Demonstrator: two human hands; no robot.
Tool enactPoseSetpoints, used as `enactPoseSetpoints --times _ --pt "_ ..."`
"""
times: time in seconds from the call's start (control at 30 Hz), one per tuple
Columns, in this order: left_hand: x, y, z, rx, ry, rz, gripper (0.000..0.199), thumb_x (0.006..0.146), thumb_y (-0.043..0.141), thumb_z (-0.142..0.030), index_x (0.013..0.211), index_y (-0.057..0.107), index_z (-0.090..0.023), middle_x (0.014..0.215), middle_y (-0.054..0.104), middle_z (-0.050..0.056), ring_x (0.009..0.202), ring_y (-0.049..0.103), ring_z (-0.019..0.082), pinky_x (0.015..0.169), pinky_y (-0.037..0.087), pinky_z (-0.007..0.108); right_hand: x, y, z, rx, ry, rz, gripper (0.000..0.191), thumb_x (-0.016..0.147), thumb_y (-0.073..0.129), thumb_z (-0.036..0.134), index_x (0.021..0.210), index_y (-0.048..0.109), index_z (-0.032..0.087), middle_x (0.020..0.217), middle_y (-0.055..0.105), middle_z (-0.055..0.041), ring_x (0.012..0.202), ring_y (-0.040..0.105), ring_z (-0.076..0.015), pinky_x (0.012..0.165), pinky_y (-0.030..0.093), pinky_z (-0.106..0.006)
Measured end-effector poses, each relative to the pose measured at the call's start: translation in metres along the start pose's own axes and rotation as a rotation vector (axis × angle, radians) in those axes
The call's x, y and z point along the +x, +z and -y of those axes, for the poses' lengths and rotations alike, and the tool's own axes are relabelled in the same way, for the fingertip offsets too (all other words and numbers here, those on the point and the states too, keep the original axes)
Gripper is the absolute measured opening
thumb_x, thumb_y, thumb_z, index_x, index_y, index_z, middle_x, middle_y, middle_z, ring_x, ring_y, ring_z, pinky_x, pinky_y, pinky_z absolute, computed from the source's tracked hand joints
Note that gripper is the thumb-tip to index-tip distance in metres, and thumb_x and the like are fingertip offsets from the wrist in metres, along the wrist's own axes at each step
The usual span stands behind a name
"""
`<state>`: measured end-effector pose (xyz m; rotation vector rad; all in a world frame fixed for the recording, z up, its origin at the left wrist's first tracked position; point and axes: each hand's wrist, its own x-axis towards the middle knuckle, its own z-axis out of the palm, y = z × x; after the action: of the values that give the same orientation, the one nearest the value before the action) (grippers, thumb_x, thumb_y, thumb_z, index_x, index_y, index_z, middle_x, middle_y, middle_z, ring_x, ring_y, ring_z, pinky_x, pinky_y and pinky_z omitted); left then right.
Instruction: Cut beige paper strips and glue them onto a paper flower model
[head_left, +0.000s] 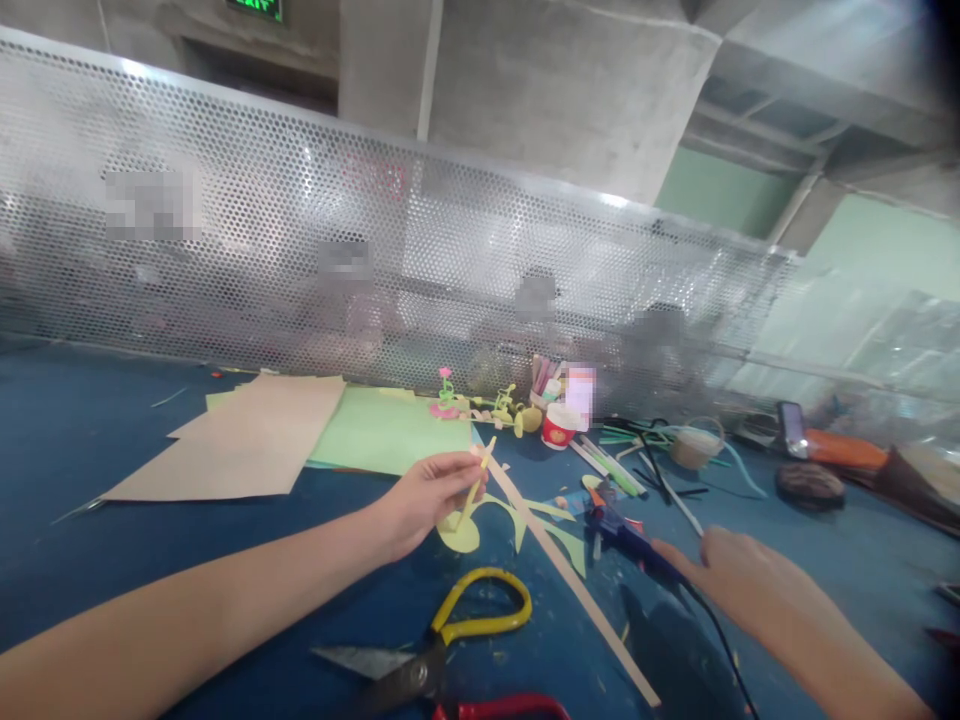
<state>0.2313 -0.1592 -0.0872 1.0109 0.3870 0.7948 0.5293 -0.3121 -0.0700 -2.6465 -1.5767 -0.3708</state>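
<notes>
My left hand (439, 495) pinches a thin pale yellow strip (472, 495) between thumb and fingers, tilted upward. Just below it lies a rounded yellow paper piece (459, 535); whether the two are joined I cannot tell. My right hand (750, 575), slightly blurred, is at the rear end of a blue hot glue gun (634, 537), its fingers curled and the thumb against it. The gun's orange tip points away to the left, and a black cord trails from it. Yellow-handled scissors (480, 605) lie open-bladed in front of me.
A long beige strip (570, 580) crosses the blue table among yellow paper cutouts (574, 548). Beige sheets (217, 450) and green sheets (390, 430) lie back left. Behind are small paper flowers (445, 385), a red cup (557, 428) and a perforated metal screen (300, 220). Red handles (517, 708) show at the bottom.
</notes>
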Motion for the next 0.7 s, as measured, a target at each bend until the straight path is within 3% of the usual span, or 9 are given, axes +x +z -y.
enactPoseSetpoints --times 0.1,0.2,0.27,0.37,0.53,0.7 --pt "0.003 -0.002 0.005 -0.046 -0.004 -0.027 0.015 0.066 0.075 -0.023 0.077 0.069 -0.014 0.073 0.064 0.001 0.068 0.059 0.009 0.078 0.046 0.026 0.005 0.021 -0.016 0.014 0.022 0.125 0.045 0.076 0.045 0.056 0.072 0.062 0.014 0.074 0.067 -0.0174 0.074 0.065 -0.0339 0.065 0.045 -0.040" --pt "0.003 -0.003 0.008 -0.053 -0.016 -0.010 0.016 0.067 0.074 -0.024 0.078 0.068 -0.014 0.072 0.063 0.001 0.067 0.059 0.009 0.077 0.046 0.027 0.014 0.035 -0.014 0.209 -0.203 0.079 0.047 0.076 0.049 0.051 0.101 0.060 0.014 0.095 0.066 -0.0146 0.088 0.063 -0.0285 0.077 0.047 -0.036" --pt "0.001 -0.003 0.008 -0.045 -0.019 0.003 0.015 0.068 0.073 -0.025 0.078 0.068 -0.014 0.071 0.063 0.000 0.066 0.059 0.009 0.075 0.047 0.026 0.019 0.042 -0.007 0.262 -0.300 0.023 0.044 0.079 0.047 0.044 0.112 0.056 0.016 0.098 0.063 -0.0116 0.090 0.062 -0.0244 0.080 0.047 -0.033" --pt "-0.002 -0.003 0.008 -0.036 -0.034 -0.017 0.016 0.067 0.074 -0.026 0.077 0.068 -0.014 0.074 0.063 0.001 0.067 0.060 0.010 0.077 0.047 0.028 0.020 0.052 0.005 0.198 -0.297 -0.060 0.037 0.079 0.045 0.030 0.109 0.056 0.013 0.091 0.060 -0.0118 0.082 0.062 -0.0235 0.078 0.047 -0.035" --pt "-0.001 -0.008 0.013 -0.015 -0.015 -0.030 0.018 0.068 0.073 -0.026 0.080 0.068 -0.014 0.080 0.065 0.003 0.073 0.061 0.012 0.084 0.045 0.032 0.011 0.057 0.016 0.161 -0.283 -0.156 0.016 0.078 0.045 0.022 0.083 0.060 0.016 0.086 0.055 -0.0135 0.082 0.057 -0.0280 0.073 0.045 -0.039" --pt "0.000 -0.010 0.014 -0.004 0.009 -0.016 0.018 0.068 0.073 -0.026 0.080 0.068 -0.014 0.080 0.064 0.003 0.075 0.061 0.013 0.087 0.044 0.033 0.012 0.035 0.021 0.299 -0.145 -0.319 0.031 0.084 0.038 0.042 0.088 0.056 0.018 0.086 0.054 -0.0128 0.083 0.056 -0.0290 0.071 0.046 -0.040"
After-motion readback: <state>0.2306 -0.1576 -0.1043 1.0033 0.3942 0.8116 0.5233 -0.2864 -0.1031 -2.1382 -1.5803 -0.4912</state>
